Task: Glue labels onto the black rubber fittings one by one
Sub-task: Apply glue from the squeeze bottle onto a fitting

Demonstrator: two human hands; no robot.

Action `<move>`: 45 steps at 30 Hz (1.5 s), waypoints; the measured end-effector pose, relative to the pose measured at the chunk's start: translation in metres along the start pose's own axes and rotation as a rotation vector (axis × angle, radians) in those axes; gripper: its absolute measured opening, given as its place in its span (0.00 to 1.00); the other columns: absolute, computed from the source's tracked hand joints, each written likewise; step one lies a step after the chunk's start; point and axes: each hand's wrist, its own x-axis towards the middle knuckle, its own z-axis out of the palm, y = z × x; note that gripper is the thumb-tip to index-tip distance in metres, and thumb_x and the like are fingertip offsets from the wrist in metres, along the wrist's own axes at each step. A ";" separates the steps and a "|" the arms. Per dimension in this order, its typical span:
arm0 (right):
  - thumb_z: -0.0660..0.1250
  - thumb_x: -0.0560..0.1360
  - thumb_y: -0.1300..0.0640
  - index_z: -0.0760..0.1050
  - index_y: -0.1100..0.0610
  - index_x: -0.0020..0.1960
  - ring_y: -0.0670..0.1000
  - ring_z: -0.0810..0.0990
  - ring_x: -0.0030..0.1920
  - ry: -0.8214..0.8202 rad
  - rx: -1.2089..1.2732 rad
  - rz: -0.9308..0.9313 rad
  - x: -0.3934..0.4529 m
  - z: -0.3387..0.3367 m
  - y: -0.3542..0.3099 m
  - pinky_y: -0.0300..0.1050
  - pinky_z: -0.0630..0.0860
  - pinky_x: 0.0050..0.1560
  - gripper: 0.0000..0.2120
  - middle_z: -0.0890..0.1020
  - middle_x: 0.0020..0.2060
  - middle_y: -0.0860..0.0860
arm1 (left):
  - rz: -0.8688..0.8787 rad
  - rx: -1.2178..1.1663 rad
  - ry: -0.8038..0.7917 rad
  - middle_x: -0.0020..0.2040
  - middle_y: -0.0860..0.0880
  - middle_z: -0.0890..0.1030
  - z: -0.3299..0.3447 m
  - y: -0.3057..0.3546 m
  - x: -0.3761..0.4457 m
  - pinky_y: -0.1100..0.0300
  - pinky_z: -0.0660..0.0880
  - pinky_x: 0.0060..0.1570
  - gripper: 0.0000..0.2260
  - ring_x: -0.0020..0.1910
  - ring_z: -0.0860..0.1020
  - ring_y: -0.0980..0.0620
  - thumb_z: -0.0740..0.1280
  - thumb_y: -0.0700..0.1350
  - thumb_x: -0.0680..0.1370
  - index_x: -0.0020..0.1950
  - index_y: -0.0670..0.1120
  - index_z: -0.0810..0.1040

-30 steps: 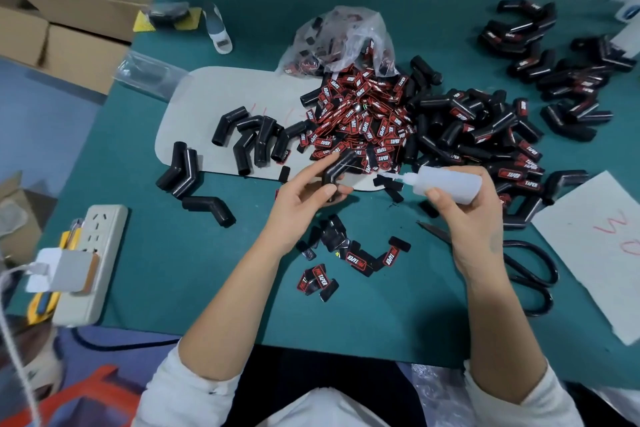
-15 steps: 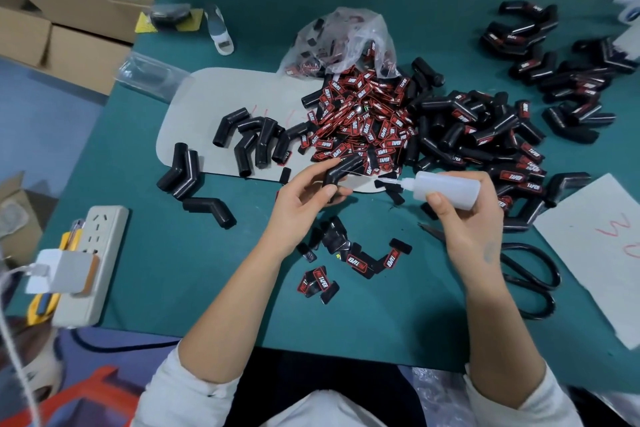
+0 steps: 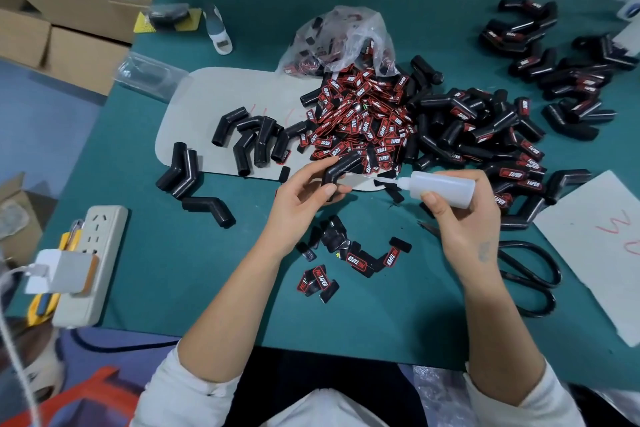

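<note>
At the far left of the green worktop point(image 3: 145, 267) a power strip point(image 3: 90, 263) lies with a charger plugged in, and just right of it a few bare black elbow fittings point(image 3: 180, 170) rest by the edge of a pale grey mat point(image 3: 221, 87), with a further cluster of unlabelled fittings point(image 3: 256, 139) on the mat itself. The left hand point(image 3: 304, 194) grips one black rubber fitting point(image 3: 341, 170), thumb and fingers curled round its bend, holding it above the worktop near the mat's front edge. Behind it spreads the heap of red-and-black labels point(image 3: 360, 128) spilling from a clear plastic bag point(image 3: 343, 38), and a small scatter of loose labels point(image 3: 346, 263) lies between the forearms. The right hand point(image 3: 464, 218) is closed around a translucent glue bottle point(image 3: 440, 187), its nozzle pointing left toward the held fitting but apart from it. Further right sit labelled fittings point(image 3: 491, 135) in a big pile, black scissors point(image 3: 530, 274) and a marked grey card point(image 3: 595, 246). Glue looks about to be applied. The risks, as I judge them: a squeeze before the tip reaches the rubber would drip onto the mat or the loose labels below; too much glue could run onto the left fingers; and a poor grip on the curved fitting could let it twist, smearing the bead.
</note>
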 end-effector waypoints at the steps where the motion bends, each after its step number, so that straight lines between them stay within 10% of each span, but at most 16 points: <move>1: 0.74 0.77 0.44 0.75 0.41 0.56 0.46 0.82 0.53 -0.001 -0.002 -0.003 0.000 0.000 0.000 0.43 0.77 0.52 0.11 0.83 0.52 0.39 | -0.001 0.004 0.000 0.57 0.44 0.87 0.000 0.000 0.000 0.49 0.80 0.64 0.17 0.61 0.84 0.40 0.69 0.43 0.84 0.72 0.55 0.79; 45: 0.73 0.78 0.44 0.75 0.42 0.57 0.46 0.82 0.53 0.008 -0.049 -0.082 -0.001 -0.002 -0.002 0.37 0.76 0.52 0.11 0.82 0.52 0.37 | -0.009 0.046 0.033 0.59 0.47 0.86 0.001 -0.001 0.002 0.46 0.79 0.66 0.18 0.60 0.85 0.41 0.71 0.44 0.80 0.70 0.57 0.81</move>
